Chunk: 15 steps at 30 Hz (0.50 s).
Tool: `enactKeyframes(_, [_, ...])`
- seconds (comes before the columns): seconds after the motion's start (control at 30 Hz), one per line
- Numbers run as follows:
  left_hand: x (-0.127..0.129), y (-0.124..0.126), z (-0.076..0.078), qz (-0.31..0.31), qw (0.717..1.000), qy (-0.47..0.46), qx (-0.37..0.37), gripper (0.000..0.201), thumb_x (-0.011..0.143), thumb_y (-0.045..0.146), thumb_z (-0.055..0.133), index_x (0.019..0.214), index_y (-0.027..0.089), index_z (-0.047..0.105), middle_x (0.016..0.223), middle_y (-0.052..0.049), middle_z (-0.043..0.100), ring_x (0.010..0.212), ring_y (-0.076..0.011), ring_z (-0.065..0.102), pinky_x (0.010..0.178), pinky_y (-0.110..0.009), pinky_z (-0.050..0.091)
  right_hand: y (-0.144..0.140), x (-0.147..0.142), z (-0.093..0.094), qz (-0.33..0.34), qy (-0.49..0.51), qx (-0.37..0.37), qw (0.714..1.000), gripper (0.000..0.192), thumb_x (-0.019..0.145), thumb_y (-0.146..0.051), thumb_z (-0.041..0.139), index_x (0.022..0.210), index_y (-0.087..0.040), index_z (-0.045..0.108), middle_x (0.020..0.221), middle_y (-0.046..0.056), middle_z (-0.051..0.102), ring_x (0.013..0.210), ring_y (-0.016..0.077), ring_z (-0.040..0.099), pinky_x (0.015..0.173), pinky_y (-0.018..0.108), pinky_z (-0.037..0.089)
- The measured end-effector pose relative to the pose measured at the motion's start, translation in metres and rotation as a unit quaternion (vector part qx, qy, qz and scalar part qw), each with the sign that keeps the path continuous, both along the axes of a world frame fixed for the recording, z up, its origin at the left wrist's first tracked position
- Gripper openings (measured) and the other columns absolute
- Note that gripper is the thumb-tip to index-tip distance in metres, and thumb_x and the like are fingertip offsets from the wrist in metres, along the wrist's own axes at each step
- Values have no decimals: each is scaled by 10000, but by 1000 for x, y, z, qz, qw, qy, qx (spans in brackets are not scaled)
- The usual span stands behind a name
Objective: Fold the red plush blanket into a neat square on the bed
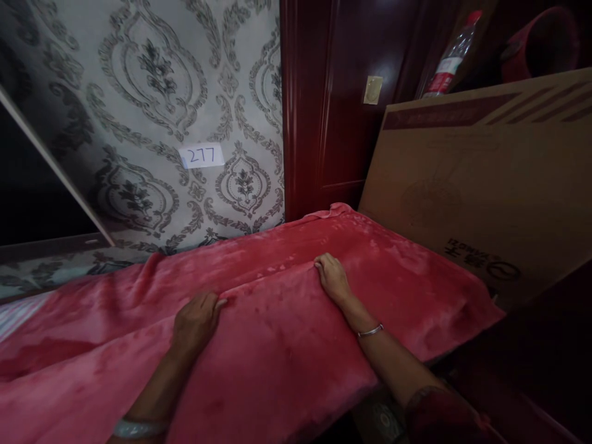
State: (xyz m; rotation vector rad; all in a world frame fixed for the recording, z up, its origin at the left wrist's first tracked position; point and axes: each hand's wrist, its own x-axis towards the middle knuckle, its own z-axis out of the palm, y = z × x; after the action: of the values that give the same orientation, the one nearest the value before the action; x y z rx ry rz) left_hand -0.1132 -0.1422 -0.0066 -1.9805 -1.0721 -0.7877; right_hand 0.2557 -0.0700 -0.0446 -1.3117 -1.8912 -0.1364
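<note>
A plush red-pink blanket is spread over a long surface against the wall, with a folded edge running across its middle. My left hand is closed on that edge left of centre, the thumb lying along the fold. Farther right, my right hand pinches the same edge between curled fingers. The stretch of edge between both hands looks fairly straight. Beyond it the far layer of the blanket shows a darker red, with a wrinkle at the left and a bunched corner at the back.
A large cardboard box stands at the right, with a plastic bottle behind its top edge. Patterned wallpaper carries a paper label reading 277. A dark screen is at left; a striped cloth shows below it.
</note>
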Motion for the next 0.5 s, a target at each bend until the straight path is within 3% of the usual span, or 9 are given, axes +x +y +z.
enactKeyframes(0.13, [-4,2,-6,28,998,-11,-49,447,1031,397,342,716,206,596,671,-43,638,640,-189,614,623,-295,429,4,-2,-5,2,-6,-5,1000,215,988,-215,398,897,-215,594,896,75,639,838,209,576,781,323,442])
enactKeyframes(0.23, [-4,3,-10,50,991,-21,-125,427,1023,403,354,754,207,621,717,-59,662,708,-207,636,660,-303,445,6,-1,-5,3,-11,-16,1000,204,974,-213,410,876,-215,589,883,75,638,830,208,581,781,318,454])
enactKeyframes(0.4, [-6,-10,-10,72,953,8,-293,274,987,334,443,883,199,658,894,-83,714,831,-217,660,761,-318,477,-1,7,6,5,-2,-21,1000,218,962,-231,387,851,-218,574,873,91,642,822,226,592,766,335,464])
enactKeyframes(0.5, [-28,-29,-5,73,932,14,-354,207,956,276,477,931,191,664,953,-94,716,889,-229,660,814,-343,486,-5,13,14,20,1,-17,1000,224,951,-256,380,828,-219,564,852,96,638,806,235,596,767,348,467])
